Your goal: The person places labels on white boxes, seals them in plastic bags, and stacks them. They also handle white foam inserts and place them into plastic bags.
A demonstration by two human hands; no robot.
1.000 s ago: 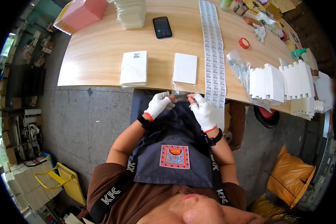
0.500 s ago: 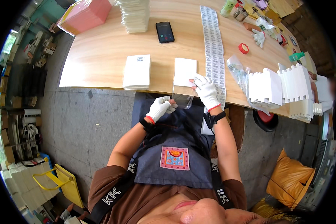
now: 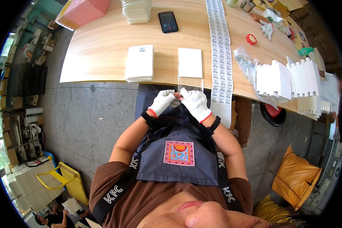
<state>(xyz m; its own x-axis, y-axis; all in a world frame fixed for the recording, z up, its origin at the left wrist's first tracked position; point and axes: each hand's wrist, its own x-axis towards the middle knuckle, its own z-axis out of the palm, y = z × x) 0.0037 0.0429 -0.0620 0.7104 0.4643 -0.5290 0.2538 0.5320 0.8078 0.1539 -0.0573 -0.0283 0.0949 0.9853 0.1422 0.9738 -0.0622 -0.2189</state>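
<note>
A white card-like rectangle (image 3: 190, 63) lies at the table's front edge inside a clear plastic bag (image 3: 192, 82), whose loose end hangs over the edge toward me. My left hand (image 3: 165, 101), in a white glove with bare fingertips, pinches at that loose end. My right hand (image 3: 195, 103), gloved alike, is closed beside it, its fingertips meeting the left ones at the bag's lower left part. Exactly what lies between the fingertips is too small to see. To the left sits a neat stack of white cards (image 3: 139, 64), the top one bearing a small label.
A long strip of printed labels (image 3: 221, 53) runs down the table right of the bag. A phone (image 3: 168, 21), a red cap (image 3: 251, 39) and slotted white pieces (image 3: 274, 79) lie around. Clear packs (image 3: 136, 10) and a pink stack (image 3: 83, 13) stand at the back left.
My right hand has left the card's right side and come down to meet my left hand at the bag's loose end. The left hand has risen slightly in view.
</note>
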